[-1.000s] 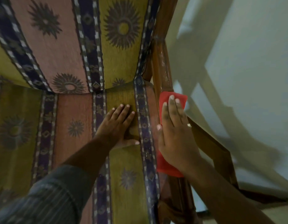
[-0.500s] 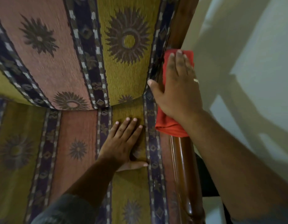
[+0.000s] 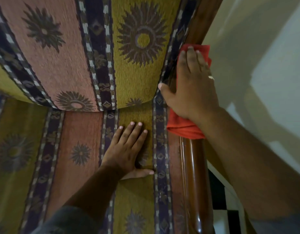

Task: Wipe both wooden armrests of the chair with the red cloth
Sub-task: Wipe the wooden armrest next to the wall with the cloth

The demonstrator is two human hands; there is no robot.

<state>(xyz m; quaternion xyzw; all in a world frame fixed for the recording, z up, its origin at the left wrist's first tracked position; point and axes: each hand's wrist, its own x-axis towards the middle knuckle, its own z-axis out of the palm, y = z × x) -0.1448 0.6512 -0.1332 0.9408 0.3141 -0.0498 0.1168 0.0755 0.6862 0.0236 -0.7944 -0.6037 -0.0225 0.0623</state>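
Note:
The glossy brown wooden armrest point(image 3: 194, 179) runs along the right side of the chair. A folded red cloth point(image 3: 183, 127) lies over its far part, near the backrest. My right hand point(image 3: 189, 88) presses flat on the cloth, fingers pointing away from me, thumb on the seat side. My left hand point(image 3: 127, 152) rests flat with spread fingers on the patterned seat cushion point(image 3: 78, 149), just left of the armrest. The other armrest is out of view.
The striped backrest point(image 3: 95, 48) with sun motifs fills the upper left. A pale wall point(image 3: 263, 56) stands right of the chair. A black-and-white tiled floor point(image 3: 230, 215) shows at the bottom right.
My right hand has slid the red cloth along the armrest away from me, toward the backrest. My left hand has stayed flat on the seat.

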